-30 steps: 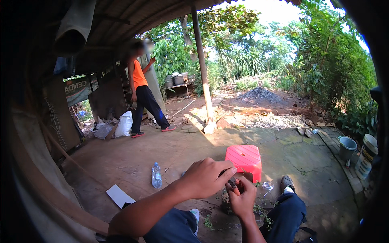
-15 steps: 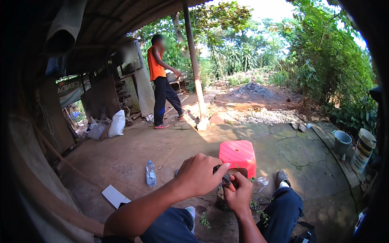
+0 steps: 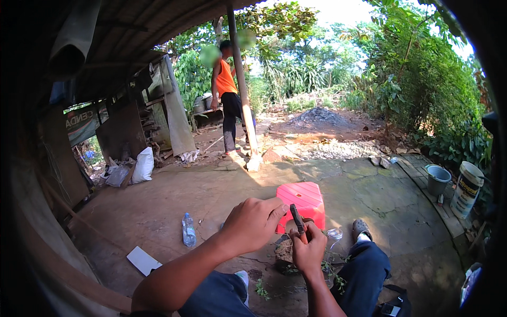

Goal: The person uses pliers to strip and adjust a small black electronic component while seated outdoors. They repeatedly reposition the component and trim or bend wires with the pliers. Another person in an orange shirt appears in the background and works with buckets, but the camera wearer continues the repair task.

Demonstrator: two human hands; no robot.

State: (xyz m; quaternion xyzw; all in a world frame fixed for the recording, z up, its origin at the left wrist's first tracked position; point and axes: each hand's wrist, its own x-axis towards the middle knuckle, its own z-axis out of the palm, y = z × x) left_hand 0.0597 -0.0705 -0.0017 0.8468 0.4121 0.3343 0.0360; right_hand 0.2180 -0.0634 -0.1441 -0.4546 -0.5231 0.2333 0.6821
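Note:
My right hand is wrapped round a pair of pliers with dark jaws and reddish handles, the jaws pointing up. Close to the jaws, my left hand is closed, thumb and fingers pressed together; whatever it pinches is too small or hidden to make out. Beneath my hands stands a dark pot with brown soil, partly covered by my right hand. Thin leafy stems trail beside it. A coil of pale wire lies on the ground to the right of my right hand.
A red plastic stool stands just beyond my hands. To the left lie a clear bottle and a white rectangular panel. Two buckets, one grey and one white, stand far right. A person in orange is behind a post.
My hands have drawn slightly apart, and the pliers now stand more upright and in plain sight. The person in orange has moved right, behind the post. The view has shifted a little.

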